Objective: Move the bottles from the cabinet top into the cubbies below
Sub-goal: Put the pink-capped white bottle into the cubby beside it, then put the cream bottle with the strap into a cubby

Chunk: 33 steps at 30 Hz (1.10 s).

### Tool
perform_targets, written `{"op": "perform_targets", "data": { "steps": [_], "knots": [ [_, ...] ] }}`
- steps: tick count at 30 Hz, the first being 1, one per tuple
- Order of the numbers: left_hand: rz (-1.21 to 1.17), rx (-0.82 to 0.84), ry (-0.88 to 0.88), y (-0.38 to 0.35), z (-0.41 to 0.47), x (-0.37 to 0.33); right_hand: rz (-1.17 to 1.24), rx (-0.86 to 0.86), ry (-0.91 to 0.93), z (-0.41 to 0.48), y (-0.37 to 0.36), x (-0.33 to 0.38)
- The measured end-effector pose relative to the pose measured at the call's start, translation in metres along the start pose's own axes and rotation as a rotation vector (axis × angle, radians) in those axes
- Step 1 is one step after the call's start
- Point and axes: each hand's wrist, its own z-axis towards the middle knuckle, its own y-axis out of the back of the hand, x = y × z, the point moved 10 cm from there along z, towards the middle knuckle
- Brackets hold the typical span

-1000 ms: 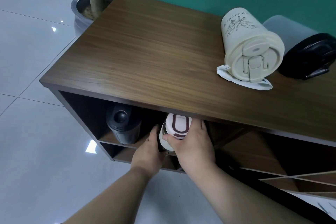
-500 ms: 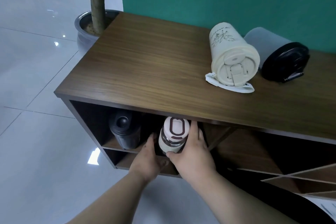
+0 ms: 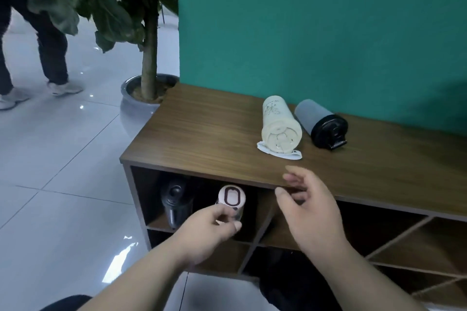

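The pink-capped bottle (image 3: 231, 198) lies in the top-left cubby (image 3: 202, 199), the left hand's (image 3: 207, 232) fingertips touching its lower side. The right hand (image 3: 310, 212), at its 3 o'clock, hangs loosely spread, holding nothing. A cream bottle (image 3: 280, 125) and a grey bottle (image 3: 321, 124) lie on the cabinet top (image 3: 202, 134).

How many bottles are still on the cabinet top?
2: a cream bottle and a grey bottle with black lid, both lying side by side near the green wall. None looks hidden.
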Motion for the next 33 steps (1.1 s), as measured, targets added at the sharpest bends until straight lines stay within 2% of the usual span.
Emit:
{"op": "perform_targets", "data": {
  "steps": [5, 9, 13, 18, 23, 28, 31, 33],
  "knots": [
    [-0.049, 0.017, -0.039, -0.003, 0.007, -0.01, -0.108, -0.102, -0.059, 0.061, 0.018, 0.023],
    [0.018, 0.086, -0.082, -0.017, 0.025, -0.011, -0.116, -0.151, -0.196, 0.098, -0.002, 0.023],
    [-0.037, 0.139, -0.094, -0.022, 0.038, -0.021, -0.075, -0.222, -0.355, 0.117, -0.018, 0.016],
    [-0.094, 0.149, -0.08, -0.022, 0.044, -0.02, -0.062, -0.268, -0.377, 0.123, -0.02, 0.011],
    [-0.137, 0.164, -0.072, -0.022, 0.037, -0.019, 0.067, -0.134, -0.251, 0.1, -0.005, 0.017],
    [-0.263, 0.227, 0.01, -0.026, 0.025, -0.013, 0.29, -0.058, -0.101, 0.056, 0.042, 0.024],
    [-0.267, 0.343, 0.038, -0.036, 0.015, -0.009, 0.339, 0.098, 0.01, 0.039, 0.071, 0.028],
    [-0.303, 0.459, 0.031, -0.054, 0.005, -0.011, 0.26, 0.22, 0.064, 0.028, 0.084, 0.026]
  ]
}}
